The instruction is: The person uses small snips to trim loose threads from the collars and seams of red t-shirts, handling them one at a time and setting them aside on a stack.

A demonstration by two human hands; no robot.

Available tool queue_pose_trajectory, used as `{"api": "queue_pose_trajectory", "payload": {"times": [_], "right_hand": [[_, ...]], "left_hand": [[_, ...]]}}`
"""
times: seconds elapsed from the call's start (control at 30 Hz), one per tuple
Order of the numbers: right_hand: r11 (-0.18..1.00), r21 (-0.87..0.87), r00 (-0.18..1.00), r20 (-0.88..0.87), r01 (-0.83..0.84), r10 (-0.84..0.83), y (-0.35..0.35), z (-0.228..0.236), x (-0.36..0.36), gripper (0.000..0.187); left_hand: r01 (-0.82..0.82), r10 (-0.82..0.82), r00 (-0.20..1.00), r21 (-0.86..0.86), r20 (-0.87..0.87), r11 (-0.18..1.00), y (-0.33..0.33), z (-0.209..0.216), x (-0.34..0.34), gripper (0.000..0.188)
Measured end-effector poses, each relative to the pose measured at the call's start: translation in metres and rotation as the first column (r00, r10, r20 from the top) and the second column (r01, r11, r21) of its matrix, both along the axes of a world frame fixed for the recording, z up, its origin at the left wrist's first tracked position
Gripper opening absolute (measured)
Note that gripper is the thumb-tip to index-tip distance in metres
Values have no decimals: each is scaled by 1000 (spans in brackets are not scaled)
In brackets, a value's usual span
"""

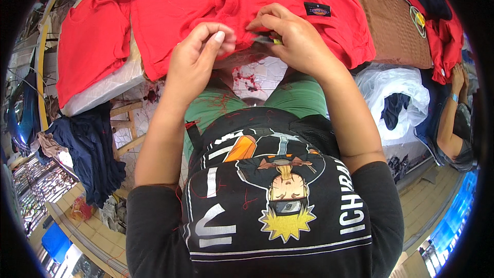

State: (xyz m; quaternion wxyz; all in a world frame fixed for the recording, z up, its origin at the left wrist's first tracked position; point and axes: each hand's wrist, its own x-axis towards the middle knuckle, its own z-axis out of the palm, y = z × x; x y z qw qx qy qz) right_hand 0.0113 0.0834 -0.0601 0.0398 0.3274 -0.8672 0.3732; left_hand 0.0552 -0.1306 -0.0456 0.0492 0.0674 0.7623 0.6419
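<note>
A red garment with a dark label lies spread over the work surface in front of me, its near edge hanging toward my lap. My left hand is raised at that edge, fingers curled in and thumb beside them; whatever they hold, if anything, is too small to see. Across a small gap, my right hand is closed around small thread snips with a grey blade and a bit of yellow. Their tip points left, at the garment's edge. The palm hides most of the tool.
Another red piece lies at the left on a plastic-wrapped surface. Dark blue cloth hangs below it. A brown padded surface and a white plastic bag are at the right, near another person's arm. Red thread scraps lie on the floor.
</note>
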Motion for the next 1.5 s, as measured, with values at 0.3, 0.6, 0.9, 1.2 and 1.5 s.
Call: {"api": "queue_pose_trajectory", "payload": {"times": [0.3,0.6,0.9,1.2,1.5], "right_hand": [[970,64,971,28,233,-236,21,-16,-29,26],[911,123,917,-115,394,-381,28,-14,-27,21],[856,269,897,-157,442,-414,59,-8,-36,30],[902,255,938,-102,347,-332,74,-5,-39,26],[935,114,940,-94,337,-327,81,-14,-37,27]], "left_hand": [[-89,-28,951,-358,-307,929,13,-21,-15,38],[-332,-84,799,-553,-596,764,23,-38,-16,33],[-192,24,943,-482,-333,855,22,-18,-2,13],[-197,-26,917,-509,-398,838,22,-11,8,45],[-392,-37,836,-644,-547,657,39,-29,-2,33]]}}
